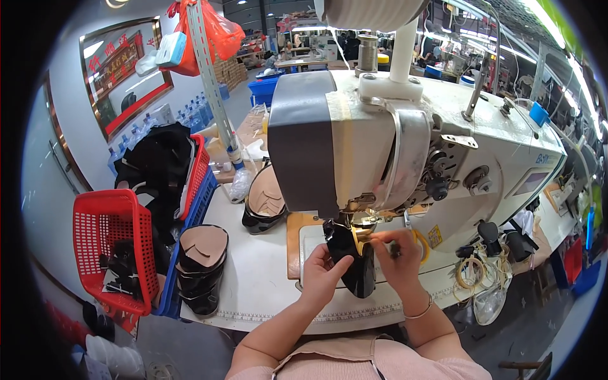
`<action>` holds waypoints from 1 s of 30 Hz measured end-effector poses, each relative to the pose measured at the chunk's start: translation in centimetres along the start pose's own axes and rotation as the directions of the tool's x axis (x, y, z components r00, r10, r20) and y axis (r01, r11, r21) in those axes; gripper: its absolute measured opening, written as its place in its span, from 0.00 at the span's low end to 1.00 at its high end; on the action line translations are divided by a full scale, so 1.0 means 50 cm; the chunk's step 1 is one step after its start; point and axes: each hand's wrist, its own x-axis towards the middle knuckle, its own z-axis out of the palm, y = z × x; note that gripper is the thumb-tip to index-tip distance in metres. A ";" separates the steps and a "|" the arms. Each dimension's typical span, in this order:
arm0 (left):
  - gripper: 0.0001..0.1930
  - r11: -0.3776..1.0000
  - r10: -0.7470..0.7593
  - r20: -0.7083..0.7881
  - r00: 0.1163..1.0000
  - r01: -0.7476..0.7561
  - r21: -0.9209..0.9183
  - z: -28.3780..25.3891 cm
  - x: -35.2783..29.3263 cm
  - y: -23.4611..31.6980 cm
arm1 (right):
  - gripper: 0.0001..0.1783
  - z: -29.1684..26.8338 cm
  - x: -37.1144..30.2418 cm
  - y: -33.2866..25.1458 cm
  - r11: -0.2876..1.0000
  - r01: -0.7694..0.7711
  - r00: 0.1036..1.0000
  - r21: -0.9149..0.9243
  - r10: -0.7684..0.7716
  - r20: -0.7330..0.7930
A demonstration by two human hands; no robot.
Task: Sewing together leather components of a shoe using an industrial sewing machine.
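A glossy black shoe upper (362, 278) with a yellow strip along part of its edge sits under the needle area of a white and grey sewing machine (303, 136). My left hand (320, 273) grips the upper's left side, thumb on top. At its right edge, beside the yellow strip, my right hand (400, 258) pinches with thumb and forefinger; the exact hold is partly hidden. A stack of black pieces with beige linings (204, 247) stands on the table to the left. Another similar stack (265, 197) is farther back.
A red basket (113, 202) with black scraps and a blue crate (166, 301) stand at the left table edge. A metal post (212, 82) rises behind. Yellowish tape rolls (470, 273) hang at right. A ruler strip (253, 318) follows the table's front edge.
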 end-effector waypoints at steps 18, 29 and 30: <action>0.14 0.946 -0.221 0.132 0.966 0.245 -0.212 -0.013 0.039 0.033 | 0.05 -0.002 0.043 0.032 0.634 -0.275 0.945 0.722 0.315 0.083; 0.14 0.990 -0.083 0.168 0.982 0.063 0.124 -0.019 0.028 0.040 | 0.12 -0.054 0.107 0.013 0.860 -0.506 0.674 -0.064 0.440 0.594; 0.14 0.985 -0.044 0.139 0.989 0.019 0.171 -0.017 0.027 0.037 | 0.12 -0.056 0.115 0.015 0.861 -0.506 0.676 -0.063 0.440 0.591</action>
